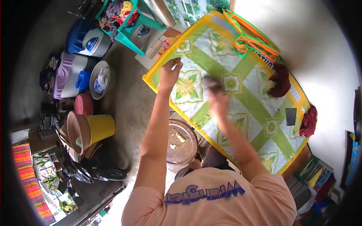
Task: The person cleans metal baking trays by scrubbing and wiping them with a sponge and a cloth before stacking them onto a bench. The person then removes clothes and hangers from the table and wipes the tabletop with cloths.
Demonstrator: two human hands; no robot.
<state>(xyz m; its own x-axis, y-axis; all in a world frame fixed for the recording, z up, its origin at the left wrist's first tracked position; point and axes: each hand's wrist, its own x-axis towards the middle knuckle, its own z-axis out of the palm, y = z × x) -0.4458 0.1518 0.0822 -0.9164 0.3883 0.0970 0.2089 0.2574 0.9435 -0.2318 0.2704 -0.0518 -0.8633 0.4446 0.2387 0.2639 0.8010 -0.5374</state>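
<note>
A table covered with a green, white and yellow flower-patterned tablecloth (241, 98) stands in front of me. Near its left edge, my left hand (171, 73) is over the cloth with fingers curled and thumb close to them; whatever they pinch, if anything, is too small to make out. Smeared by motion, my right hand (218, 103) is over the middle of the cloth. At its fingers is a dark, rounded object (213, 83), too blurred to name.
Green and orange hangers (252, 35) lie at the table's far edge, near a maroon cloth (279, 80) and a small dark card (290, 116). A round stool (181, 143) is beneath the near edge. At left are a green chair (126, 41) with clothes and a yellow bucket (101, 128).
</note>
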